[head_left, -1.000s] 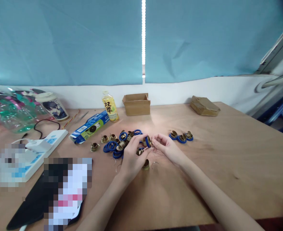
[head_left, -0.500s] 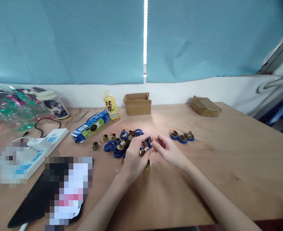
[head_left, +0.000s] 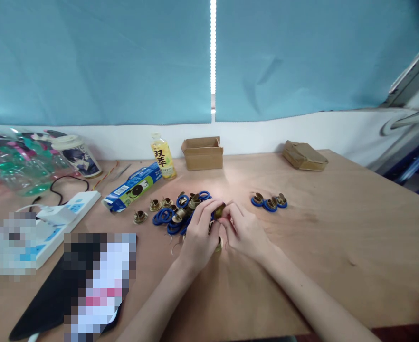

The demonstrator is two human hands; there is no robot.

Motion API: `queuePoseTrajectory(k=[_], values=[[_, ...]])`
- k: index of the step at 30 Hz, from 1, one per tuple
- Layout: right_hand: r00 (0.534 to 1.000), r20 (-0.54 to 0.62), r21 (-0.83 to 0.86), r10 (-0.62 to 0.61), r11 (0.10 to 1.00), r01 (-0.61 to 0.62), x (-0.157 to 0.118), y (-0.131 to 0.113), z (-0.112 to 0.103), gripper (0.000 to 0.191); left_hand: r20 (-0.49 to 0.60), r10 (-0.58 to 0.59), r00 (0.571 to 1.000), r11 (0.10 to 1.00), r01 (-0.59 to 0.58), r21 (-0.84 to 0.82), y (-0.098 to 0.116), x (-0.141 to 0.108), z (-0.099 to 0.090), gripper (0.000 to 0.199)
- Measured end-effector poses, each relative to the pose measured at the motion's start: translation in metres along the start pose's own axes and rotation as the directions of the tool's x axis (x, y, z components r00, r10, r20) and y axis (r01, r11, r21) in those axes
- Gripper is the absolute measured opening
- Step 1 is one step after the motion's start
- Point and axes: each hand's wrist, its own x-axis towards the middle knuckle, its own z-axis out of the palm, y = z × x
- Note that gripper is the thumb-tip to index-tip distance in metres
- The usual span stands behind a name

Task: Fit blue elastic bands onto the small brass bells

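Observation:
Between both hands sits a round brass-coloured metal fitting (head_left: 219, 210), partly covered by fingers. My left hand (head_left: 201, 233) is closed on its left side with thumb and fingers. From the other side the bent fingers of my right hand (head_left: 248, 233) pinch it. Left of my left hand lies a heap of blue rings (head_left: 166, 216) and brass fittings (head_left: 180, 215), some of it hidden behind that hand. Another brass piece (head_left: 218, 245) shows on the table under my hands. Right of them stand 3 brass fittings with blue rings (head_left: 270, 204).
At the back are an open cardboard box (head_left: 204, 159), a yellow-labelled bottle (head_left: 164, 159) and a crumpled carton (head_left: 305, 156). To the left lie a blue box (head_left: 133, 188), a power strip (head_left: 69, 213), a cup (head_left: 77, 156), clear bottles (head_left: 24, 171) and a dark flat object (head_left: 49, 294).
My right hand has moved slightly left and its fingers have curled over the fitting. The fitting has turned, so its blue ring shows less and its brass side more.

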Motion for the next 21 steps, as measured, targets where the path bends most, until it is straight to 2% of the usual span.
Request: queuePoseTrajectory(k=[4,10,17,21], values=[[0.996,-0.065,-0.107,-0.062,0.993,0.055,0.000,-0.006,0.001,0.012,-0.053,-0.012,0.999,0.999,0.010,-0.039,0.001,0.000,-0.002,0.043],[0.979,-0.128,-0.130,-0.156,0.982,0.139,-0.001,-0.011,-0.001,0.011,-0.104,0.007,0.995,0.995,-0.017,-0.103,-0.001,-0.002,-0.002,0.038],[0.958,-0.163,-0.180,-0.235,0.962,0.205,0.001,-0.016,-0.005,0.014,-0.156,0.066,0.986,0.982,-0.091,-0.165,-0.001,-0.002,-0.003,0.037],[0.959,-0.160,-0.190,-0.233,0.961,0.202,-0.001,-0.015,-0.008,0.015,-0.185,0.087,0.979,0.982,-0.115,-0.148,0.002,-0.001,-0.003,0.038]])
